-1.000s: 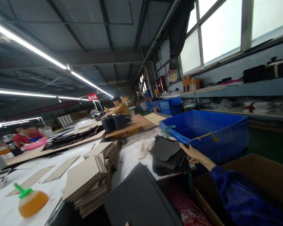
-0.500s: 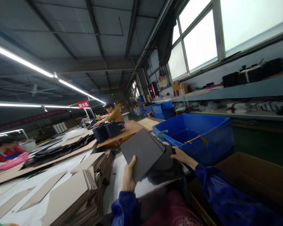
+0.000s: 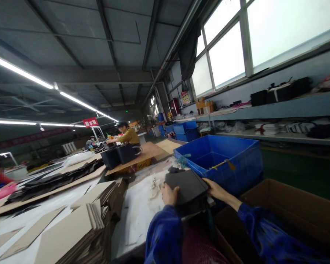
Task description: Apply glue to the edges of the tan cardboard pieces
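Observation:
Dark grey flat panels lie in a pile at the near edge of the white-covered work surface. My left hand grips the left edge of the panels, thumb on top and fingers curled at the side. At the right edge of the same pile, my right hand has its fingers closed on the panels, their tips partly hidden. A crumpled pale cloth lies just left of the pile.
Stacked beige boards stand at the left. A blue bin is beyond my right hand, with an open cardboard box nearer. Dark containers and a person are farther ahead.
The panel my left hand held tilted up is now down on the pile. My left hand has moved right and lower-lying against the panels; the view has shifted slightly.

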`<state>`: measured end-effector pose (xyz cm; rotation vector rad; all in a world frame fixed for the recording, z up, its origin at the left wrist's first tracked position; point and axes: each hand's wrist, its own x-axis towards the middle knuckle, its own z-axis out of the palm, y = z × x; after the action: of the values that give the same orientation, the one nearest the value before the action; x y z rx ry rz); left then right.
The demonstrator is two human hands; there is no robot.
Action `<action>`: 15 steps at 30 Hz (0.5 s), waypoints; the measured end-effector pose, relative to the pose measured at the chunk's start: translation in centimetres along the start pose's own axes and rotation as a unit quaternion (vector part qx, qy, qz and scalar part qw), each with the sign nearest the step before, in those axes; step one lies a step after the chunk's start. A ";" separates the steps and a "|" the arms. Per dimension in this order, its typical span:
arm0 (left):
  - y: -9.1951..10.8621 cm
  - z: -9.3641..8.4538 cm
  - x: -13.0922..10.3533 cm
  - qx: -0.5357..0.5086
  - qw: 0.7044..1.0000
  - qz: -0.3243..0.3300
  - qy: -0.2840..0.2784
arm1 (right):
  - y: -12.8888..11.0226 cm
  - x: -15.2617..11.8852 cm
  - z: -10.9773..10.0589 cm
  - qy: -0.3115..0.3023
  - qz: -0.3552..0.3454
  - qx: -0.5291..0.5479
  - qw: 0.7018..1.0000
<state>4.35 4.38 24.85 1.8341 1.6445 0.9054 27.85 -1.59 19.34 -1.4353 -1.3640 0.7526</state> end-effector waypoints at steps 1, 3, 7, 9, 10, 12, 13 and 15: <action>0.1 0.0 -0.1 0.024 1.000 0.005 0.004 | 0.8 -0.4 -0.6 -0.001 0.027 -0.009 1.000; 0.3 -0.2 -0.3 0.066 0.998 0.015 0.013 | 2.9 -2.1 -2.0 -0.007 0.094 -0.034 0.995; 0.7 -0.8 -1.1 0.132 0.987 0.076 0.056 | 7.4 -8.4 -2.5 -0.054 0.236 -0.073 0.968; 0.4 -0.5 -2.4 0.142 0.972 0.161 0.100 | 8.9 -11.9 -1.0 -0.069 0.276 -0.054 0.957; -0.1 -0.1 -3.3 0.136 0.955 0.230 0.127 | 9.4 -13.5 0.1 -0.069 0.283 -0.036 0.956; -1.8 1.7 -5.6 0.090 0.924 0.357 0.107 | 9.9 -15.6 2.4 -0.059 0.271 0.006 0.961; -3.0 2.9 -6.9 0.077 0.913 0.398 0.042 | 10.0 -16.2 3.5 -0.050 0.263 0.025 0.963; -5.9 5.9 -9.4 0.070 0.905 0.414 -0.071 | 10.0 -16.7 5.1 -0.018 0.251 0.056 0.966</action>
<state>4.61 -3.74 15.30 2.6882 0.8139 0.9441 23.86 -15.46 5.35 -1.7023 -0.9671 1.1643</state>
